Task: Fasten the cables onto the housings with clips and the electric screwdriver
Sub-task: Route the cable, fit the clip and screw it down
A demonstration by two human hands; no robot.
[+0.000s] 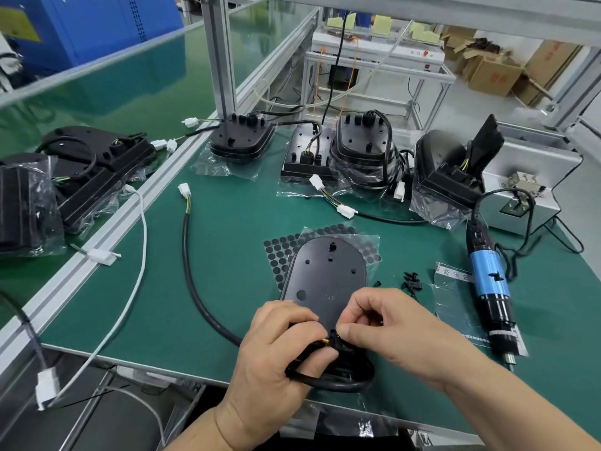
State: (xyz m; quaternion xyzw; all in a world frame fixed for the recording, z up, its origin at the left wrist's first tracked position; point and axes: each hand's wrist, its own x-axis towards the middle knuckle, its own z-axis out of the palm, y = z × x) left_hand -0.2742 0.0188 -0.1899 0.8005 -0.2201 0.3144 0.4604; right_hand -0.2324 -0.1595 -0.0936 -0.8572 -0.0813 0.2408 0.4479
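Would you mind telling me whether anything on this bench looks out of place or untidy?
Nothing looks damaged. A few small black fasteners lie loose on the green mat right of the housing, and a white cable trails off the table's near edge, where it might snag.

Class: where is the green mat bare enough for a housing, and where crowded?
Bare: between the black cable and the dot sheet; between the white cord and that cable. Crowded: the back row of housings, and around the screws and screwdriver.
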